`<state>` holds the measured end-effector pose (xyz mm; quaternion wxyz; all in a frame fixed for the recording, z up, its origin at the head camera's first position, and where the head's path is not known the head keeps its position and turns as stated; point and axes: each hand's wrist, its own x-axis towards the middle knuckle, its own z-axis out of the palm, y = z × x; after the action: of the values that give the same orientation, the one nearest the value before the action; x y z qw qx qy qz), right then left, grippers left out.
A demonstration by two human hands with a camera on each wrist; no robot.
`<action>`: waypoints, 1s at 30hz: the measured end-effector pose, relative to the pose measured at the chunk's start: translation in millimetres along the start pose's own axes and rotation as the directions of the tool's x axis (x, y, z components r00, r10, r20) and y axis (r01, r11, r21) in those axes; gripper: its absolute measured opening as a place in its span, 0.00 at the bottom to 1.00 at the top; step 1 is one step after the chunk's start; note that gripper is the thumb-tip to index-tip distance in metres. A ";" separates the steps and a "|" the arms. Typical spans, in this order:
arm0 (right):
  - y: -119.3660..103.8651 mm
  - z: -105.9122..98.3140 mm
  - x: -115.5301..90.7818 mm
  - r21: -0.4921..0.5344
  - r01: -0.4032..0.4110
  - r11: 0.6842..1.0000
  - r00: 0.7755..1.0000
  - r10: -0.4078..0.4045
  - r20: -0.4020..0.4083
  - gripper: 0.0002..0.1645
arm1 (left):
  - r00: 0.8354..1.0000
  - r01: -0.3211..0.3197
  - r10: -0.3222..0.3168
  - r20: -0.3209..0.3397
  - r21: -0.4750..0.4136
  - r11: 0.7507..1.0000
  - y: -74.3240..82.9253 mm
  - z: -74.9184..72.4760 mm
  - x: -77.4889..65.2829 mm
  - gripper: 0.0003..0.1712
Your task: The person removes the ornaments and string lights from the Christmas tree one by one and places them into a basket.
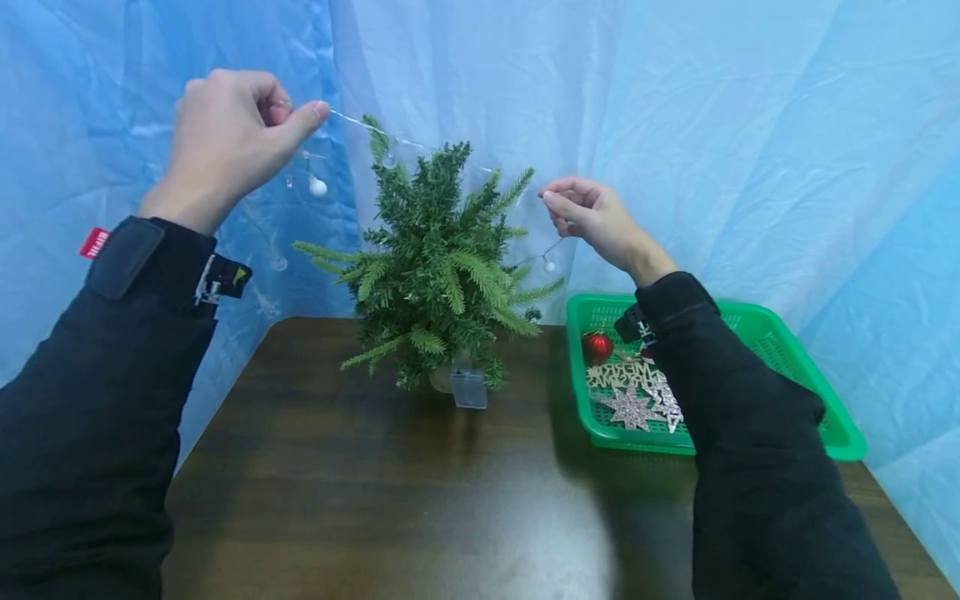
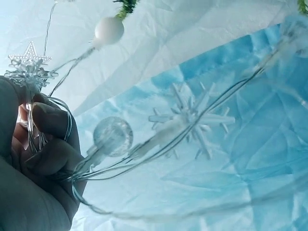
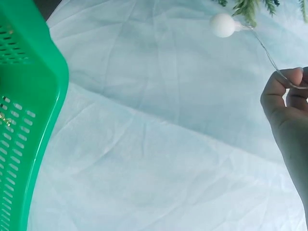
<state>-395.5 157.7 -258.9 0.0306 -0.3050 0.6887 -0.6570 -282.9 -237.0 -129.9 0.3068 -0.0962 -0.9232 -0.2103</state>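
A small artificial Christmas tree (image 1: 442, 250) stands at the back of the table. My left hand (image 1: 232, 137), raised to its upper left, grips a bunched string of lights. In the left wrist view the clear wire curls through the fingers, with a snowflake (image 2: 192, 118), a clear ball (image 2: 113, 136), a star (image 2: 31, 53) and a white ball (image 2: 109, 31) on it. To the right of the tree, my right hand (image 1: 596, 218) pinches the same string between thumb and fingertips. A white ball (image 3: 223, 25) hangs from the wire close to that hand. Between the hands the wire passes by the treetop.
A green plastic basket (image 1: 780, 321) sits at the table's right, under my right forearm. Inside are a red bauble (image 1: 597, 346), a gold lettering piece (image 1: 618, 374) and glittery stars (image 1: 630, 407). A clear tag (image 1: 470, 389) hangs at the tree's base. Blue cloth (image 1: 720, 125) hangs behind the table (image 1: 420, 500).
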 end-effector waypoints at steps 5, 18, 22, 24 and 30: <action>-4.6 2.4 -0.8 0.015 0.020 1.000 1.000 -0.019 -0.007 0.10 | 0.997 -0.026 0.024 -0.067 -0.040 0.999 8.4 -4.7 -11.4 0.28; 16.0 -3.0 -6.9 -0.477 -0.085 0.875 0.992 0.119 0.040 0.19 | 0.976 -0.057 0.006 -0.218 -0.229 0.972 22.4 2.8 -44.8 0.26; 28.4 -8.0 -12.5 -0.557 -0.108 0.824 0.985 0.166 0.055 0.18 | 0.976 -0.043 -0.018 -0.217 -0.271 0.962 23.8 6.1 -50.4 0.26; 32.5 -9.9 -15.5 -0.553 -0.123 0.824 0.982 0.183 0.055 0.18 | 0.976 -0.038 -0.026 -0.218 -0.284 0.958 23.4 7.8 -52.2 0.26; 34.2 -11.8 -23.4 -0.495 -0.108 0.862 0.986 0.156 0.056 0.19 | 0.967 -0.061 -0.019 -0.255 -0.302 0.951 24.5 12.1 -54.9 0.26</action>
<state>-394.7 177.1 -297.3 0.0295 -0.2854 0.8497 -0.4424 -238.2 -212.4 -163.9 0.4063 -0.1250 -0.8310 -0.3588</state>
